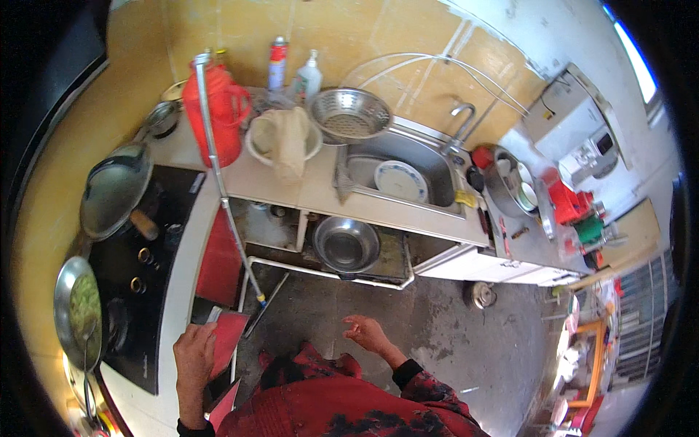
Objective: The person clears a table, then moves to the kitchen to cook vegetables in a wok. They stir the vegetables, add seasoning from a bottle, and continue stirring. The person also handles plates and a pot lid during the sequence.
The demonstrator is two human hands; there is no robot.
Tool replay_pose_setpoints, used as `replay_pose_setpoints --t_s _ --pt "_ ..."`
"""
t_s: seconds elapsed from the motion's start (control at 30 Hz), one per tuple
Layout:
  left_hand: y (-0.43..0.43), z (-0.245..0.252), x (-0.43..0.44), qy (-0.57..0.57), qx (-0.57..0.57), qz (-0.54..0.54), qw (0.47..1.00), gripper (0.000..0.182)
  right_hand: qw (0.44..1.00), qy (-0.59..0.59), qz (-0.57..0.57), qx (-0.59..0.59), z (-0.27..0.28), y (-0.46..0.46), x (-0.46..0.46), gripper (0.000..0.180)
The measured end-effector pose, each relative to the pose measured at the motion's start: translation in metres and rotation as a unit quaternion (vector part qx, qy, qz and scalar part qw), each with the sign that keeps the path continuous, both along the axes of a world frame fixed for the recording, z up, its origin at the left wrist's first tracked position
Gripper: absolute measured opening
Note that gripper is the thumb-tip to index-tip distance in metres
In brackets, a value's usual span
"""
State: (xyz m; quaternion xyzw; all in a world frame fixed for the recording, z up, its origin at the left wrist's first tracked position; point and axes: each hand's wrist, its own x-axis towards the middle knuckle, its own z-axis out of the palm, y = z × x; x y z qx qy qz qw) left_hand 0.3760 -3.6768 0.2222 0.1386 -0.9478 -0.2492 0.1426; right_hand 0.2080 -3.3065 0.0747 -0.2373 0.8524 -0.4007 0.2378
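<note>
My left hand is at the front edge of the stove counter, its fingers bent over the top of a red cabinet door or drawer front with a pale strip on it; whether it grips this is not plain. My right hand hangs over the floor with bent fingers apart and nothing in it. Left of my left hand lies the black gas cooktop. A metal pan of green food with a spoon or ladle in it stands there. A wok lid with a wooden knob leans behind it.
A metal pole slants down past a red jug. Below the counter, a steel basin sits in an open cabinet. The sink holds a patterned plate. A kettle stands on the floor. Farther right is an orange-framed rack.
</note>
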Motion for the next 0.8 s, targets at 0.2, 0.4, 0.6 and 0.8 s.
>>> replay_pose_setpoints --t_s 0.2,0.4,0.6,0.8 --pt "-0.046 -0.152 -0.005 -0.202 0.04 -0.135 0.969 0.031 0.996 -0.058 -0.069 0.004 -0.002 -0.001 0.002 0.034" --pt "-0.082 -0.251 -0.007 -0.359 -0.029 -0.1 0.927 0.043 0.988 -0.04 -0.148 0.019 -0.013 -0.001 0.005 0.034" --pt "-0.111 -0.277 -0.014 -0.354 -0.093 -0.13 0.921 0.051 0.973 -0.062 -0.22 0.025 -0.011 -0.009 0.009 0.036" --pt "-0.141 -0.293 -0.03 -0.485 -0.092 -0.17 0.853 0.037 0.961 -0.058 -0.268 0.031 -0.008 -0.01 0.024 0.034"
